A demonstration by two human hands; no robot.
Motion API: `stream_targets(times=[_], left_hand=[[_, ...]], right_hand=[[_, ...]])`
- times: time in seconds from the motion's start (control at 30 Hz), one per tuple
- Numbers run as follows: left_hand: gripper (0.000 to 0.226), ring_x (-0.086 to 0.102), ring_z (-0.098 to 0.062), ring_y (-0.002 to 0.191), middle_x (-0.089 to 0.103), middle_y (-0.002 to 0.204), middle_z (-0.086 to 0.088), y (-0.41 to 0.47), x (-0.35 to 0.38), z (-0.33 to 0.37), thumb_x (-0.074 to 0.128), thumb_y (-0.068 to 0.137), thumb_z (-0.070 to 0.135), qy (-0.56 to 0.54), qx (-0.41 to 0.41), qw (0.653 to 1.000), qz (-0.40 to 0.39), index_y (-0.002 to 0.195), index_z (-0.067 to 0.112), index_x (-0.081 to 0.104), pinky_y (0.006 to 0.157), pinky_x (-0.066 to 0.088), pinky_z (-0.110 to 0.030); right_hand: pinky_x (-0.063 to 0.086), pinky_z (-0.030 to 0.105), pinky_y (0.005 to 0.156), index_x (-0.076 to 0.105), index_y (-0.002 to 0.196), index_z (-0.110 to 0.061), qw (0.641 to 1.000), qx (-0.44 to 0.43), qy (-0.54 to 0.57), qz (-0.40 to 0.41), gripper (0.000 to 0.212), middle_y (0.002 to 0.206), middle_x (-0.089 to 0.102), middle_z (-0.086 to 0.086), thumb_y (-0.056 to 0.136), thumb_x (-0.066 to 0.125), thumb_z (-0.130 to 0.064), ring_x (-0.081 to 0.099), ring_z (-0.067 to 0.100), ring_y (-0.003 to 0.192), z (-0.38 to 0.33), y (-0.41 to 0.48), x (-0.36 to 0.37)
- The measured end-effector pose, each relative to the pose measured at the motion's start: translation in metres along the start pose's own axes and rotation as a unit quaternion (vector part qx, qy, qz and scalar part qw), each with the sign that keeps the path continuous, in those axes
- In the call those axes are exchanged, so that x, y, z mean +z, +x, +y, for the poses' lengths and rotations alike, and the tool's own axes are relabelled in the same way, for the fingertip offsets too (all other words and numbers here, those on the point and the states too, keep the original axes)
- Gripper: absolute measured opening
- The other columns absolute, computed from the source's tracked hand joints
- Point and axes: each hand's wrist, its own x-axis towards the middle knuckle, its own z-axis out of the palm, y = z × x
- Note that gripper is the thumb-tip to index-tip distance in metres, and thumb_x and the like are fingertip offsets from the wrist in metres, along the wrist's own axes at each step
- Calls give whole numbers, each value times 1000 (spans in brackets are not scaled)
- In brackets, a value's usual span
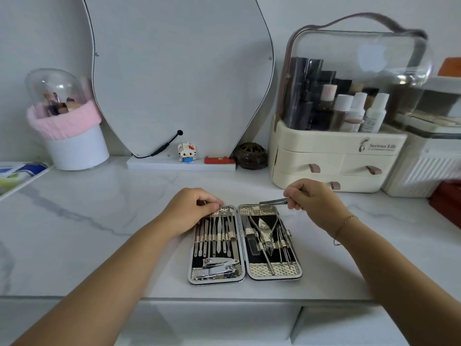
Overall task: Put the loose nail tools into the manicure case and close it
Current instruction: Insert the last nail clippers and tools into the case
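The manicure case (pixel 245 277) lies open flat on the marble counter, both halves lined with several metal tools under woven straps. My left hand (pixel 192 208) rests curled on the far left corner of the left half, fingertips on its top edge. Above the far edge of the right half, my right hand (pixel 309 201) pinches a small metal nail clipper (pixel 273 202) that points left, held just over the case.
A cream cosmetics organiser (pixel 334 161) with a clear dome stands at the back right, close behind my right hand. A curved mirror (pixel 179 78), a small toy figure (pixel 186 153), a dark round jar (pixel 250 156) and a pink-rimmed brush holder (pixel 72 141) line the back.
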Motion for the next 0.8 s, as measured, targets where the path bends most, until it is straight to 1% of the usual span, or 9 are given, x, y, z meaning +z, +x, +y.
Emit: stream_targets(times=[0.07,0.2,0.23,0.33,0.43,0.47,0.6,0.7,0.8], left_hand=[[15,61,-6,95,69,97,11,0,0,-1,65,87,19,-3,1,1000,0,90,31,74,88,46,-26],[14,61,-6,95,69,98,10,0,1,-1,65,87,19,-9,1,1000,1,93,27,75,88,46,-27],[14,61,-6,95,69,98,10,0,1,-1,65,87,19,-10,0,1000,2,94,26,75,88,46,-27],[14,61,-6,96,69,98,10,1,1,-2,66,87,19,-7,1,1000,4,94,26,75,86,45,-24],[14,61,-6,96,69,98,11,1,1,-2,66,87,20,-7,-1,1000,3,94,27,75,88,46,-26],[14,61,-7,96,69,99,10,1,1,-3,66,87,20,-6,-1,1000,4,94,27,76,88,46,-27],[13,61,-8,96,69,98,10,2,2,-3,66,87,19,-8,1,1000,9,92,26,75,89,46,-29],[14,61,-8,96,69,97,10,3,2,-4,66,86,18,-11,1,1000,7,92,27,75,90,46,-29],[14,60,-7,96,69,98,10,3,2,-4,66,87,19,-9,2,1000,6,92,28,75,88,46,-27]], right_hand=[[43,18,61,63,82,-7,1000,4,11,-10,17,62,63,-2,91,51,-13,50,2,53,1,-2,-1],[44,25,66,63,85,-8,999,4,-12,-32,18,65,63,-2,93,49,-16,52,10,62,2,-6,-1],[44,24,66,62,85,-7,999,1,-16,-39,18,66,62,-2,93,48,-16,52,9,62,1,-6,-1],[42,13,60,61,83,-10,997,-2,-6,-78,19,65,60,-3,95,46,-13,50,0,56,1,-2,-3],[40,19,59,60,79,-13,993,-8,24,-115,22,65,59,0,95,45,-10,46,8,58,2,3,-8],[39,18,59,60,80,-12,991,-10,30,-130,22,65,58,1,96,44,-9,44,10,59,2,3,-9],[38,11,54,60,88,-6,981,-4,55,-188,22,66,54,4,97,41,-10,44,3,54,-4,8,-5],[38,13,52,59,93,-2,974,14,76,-213,22,64,51,4,98,39,-10,43,9,56,-5,14,3],[39,15,57,61,95,-6,972,16,42,-229,22,61,49,-1,98,40,-14,42,8,56,-10,16,9]])
